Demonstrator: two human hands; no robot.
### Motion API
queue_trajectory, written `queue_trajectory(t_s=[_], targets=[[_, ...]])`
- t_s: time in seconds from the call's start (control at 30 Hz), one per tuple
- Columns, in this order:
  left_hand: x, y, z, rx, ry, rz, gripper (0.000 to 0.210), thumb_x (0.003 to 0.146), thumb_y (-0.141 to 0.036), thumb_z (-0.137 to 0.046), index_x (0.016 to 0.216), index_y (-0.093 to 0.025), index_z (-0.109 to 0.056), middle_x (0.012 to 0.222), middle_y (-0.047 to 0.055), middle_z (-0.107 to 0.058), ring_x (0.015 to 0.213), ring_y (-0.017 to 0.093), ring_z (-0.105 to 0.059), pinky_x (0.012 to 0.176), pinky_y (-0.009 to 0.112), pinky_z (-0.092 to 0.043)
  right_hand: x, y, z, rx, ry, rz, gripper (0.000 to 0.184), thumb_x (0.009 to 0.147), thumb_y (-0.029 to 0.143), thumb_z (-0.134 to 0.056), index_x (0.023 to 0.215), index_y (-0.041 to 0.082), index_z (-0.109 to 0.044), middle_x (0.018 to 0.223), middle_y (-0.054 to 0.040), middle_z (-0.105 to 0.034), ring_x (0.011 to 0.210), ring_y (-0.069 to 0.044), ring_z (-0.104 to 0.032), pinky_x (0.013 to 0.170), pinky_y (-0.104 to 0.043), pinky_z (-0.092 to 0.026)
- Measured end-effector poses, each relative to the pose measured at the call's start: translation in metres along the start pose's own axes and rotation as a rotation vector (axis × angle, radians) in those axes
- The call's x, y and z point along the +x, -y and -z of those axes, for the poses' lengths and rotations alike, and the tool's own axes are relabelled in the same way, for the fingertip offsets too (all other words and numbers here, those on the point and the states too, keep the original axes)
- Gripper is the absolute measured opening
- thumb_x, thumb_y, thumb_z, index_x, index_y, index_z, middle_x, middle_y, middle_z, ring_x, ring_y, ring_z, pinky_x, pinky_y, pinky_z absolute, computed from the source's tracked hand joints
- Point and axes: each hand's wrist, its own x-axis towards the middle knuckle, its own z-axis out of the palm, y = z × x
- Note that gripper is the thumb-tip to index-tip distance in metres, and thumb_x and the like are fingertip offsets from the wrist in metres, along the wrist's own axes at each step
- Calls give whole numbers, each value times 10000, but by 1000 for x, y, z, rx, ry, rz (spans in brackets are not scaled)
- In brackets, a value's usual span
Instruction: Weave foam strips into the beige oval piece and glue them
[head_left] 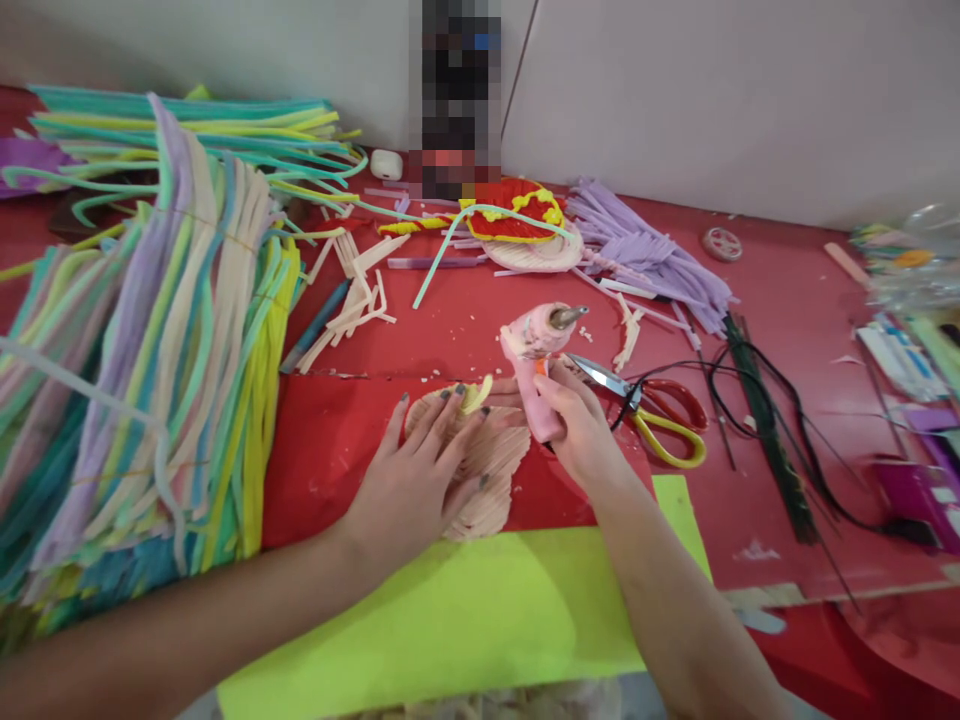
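My left hand point(409, 480) lies with its fingers spread on a flat, rounded beige piece point(499, 465) that looks made of pipe cleaners. By its fingertips, a short curled pale-yellow strip point(477, 394) rests on the beige piece. A pink hot glue gun point(531, 385) is gripped in my right hand point(581, 425), its metal nozzle tilted up and to the right, apart from the beige piece. Beneath the beige piece is a red surface point(322, 430), and a lime-yellow sheet point(450, 610) spreads nearer to me.
Bundled pastel pipe cleaners point(187, 240) heap up on the left. Scissors point(667, 430) with red and yellow handles lie right of the glue gun, near a black cable point(802, 450). Behind are a red-and-yellow piece point(510, 215), lilac pipe cleaners point(652, 245) and beige scraps point(349, 310).
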Motion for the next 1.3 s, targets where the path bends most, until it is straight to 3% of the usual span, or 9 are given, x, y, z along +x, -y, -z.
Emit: queue_trajectory(t_s=[0.17, 0.27, 0.37, 0.47, 0.6, 0.77, 0.9, 1.07, 1.3], targets=[[0, 0, -1, 24, -8, -21, 502, 931, -431, -365, 1311, -132, -499, 1444, 138, -421, 1377, 308, -300, 1129, 536, -204, -3, -2, -4, -8, 131, -54, 212, 830, 447, -540, 915, 264, -476, 843, -30, -673, 829, -223, -672, 607, -340, -551], [0, -1, -1, 31, -10, -17, 534, 933, -444, -354, 1338, -116, -469, 1440, 137, -427, 1370, 307, -311, 1134, 529, -200, -4, 0, -2, -16, 145, -14, 210, 842, 442, -535, 908, 254, -467, 823, -23, -653, 772, -197, -656, 603, -321, -531], [0, -2, 0, 31, -7, -18, 565, 929, -446, -357, 1387, -119, -409, 1437, 132, -432, 1354, 312, -337, 1130, 526, -208, -4, 4, 4, -174, 25, 59, 252, 823, 455, -560, 914, 239, -467, 749, 5, -598, 662, -154, -599, 569, -286, -493], [0, -1, 1, 25, 0, -23, 576, 925, -433, -367, 1404, -115, -381, 1422, 138, -451, 1333, 313, -369, 1125, 526, -219, -6, 10, 13, -488, -151, 138, 271, 783, 449, -614, 835, 231, -461, 679, 40, -510, 572, -115, -494, 530, -259, -427], [1, -1, 2, 23, 1, -29, 551, 924, -420, -373, 1381, -115, -413, 1437, 137, -432, 1331, 304, -376, 1129, 511, -219, -6, 16, 26, -894, -351, 229, 275, 748, 433, -636, 780, 227, -456, 678, 32, -485, 594, -127, -461, 559, -268, -392], [1, -1, 0, 43, -33, -34, 558, 929, -409, -361, 1397, -106, -376, 1465, 146, -385, 1361, 301, -332, 1128, 503, -218, -2, 16, 43, -1141, -414, 215, 272, 720, 412, -642, 852, 228, -490, 686, 17, -539, 596, -146, -490, 555, -269, -367], [0, 0, -3, 36, -60, -46, 607, 916, -389, -391, 1428, -79, -289, 1455, 164, -395, 1359, 306, -335, 1125, 498, -228, 0, 13, 50, -1175, -449, 206, 264, 721, 421, -634, 844, 230, -500, 682, 6, -567, 582, -155, -502, 545, -270, -365], [-1, 1, -6, 20, -79, -31, 677, 905, -407, -397, 1415, 11, -244, 1416, 201, -434, 1346, 315, -350, 1133, 493, -218, -1, 11, 41, -1177, -424, 202, 271, 710, 415, -645, 857, 227, -516, 713, -21, -602, 606, -179, -533, 570, -290, -392], [-1, 0, -5, 38, -61, -27, 643, 911, -411, -384, 1402, -4, -306, 1442, 184, -407, 1360, 315, -325, 1132, 496, -212, -9, 9, 23, -900, -273, 175, 290, 751, 450, -636, 888, 220, -525, 823, -25, -605, 718, -174, -561, 640, -293, -436]])
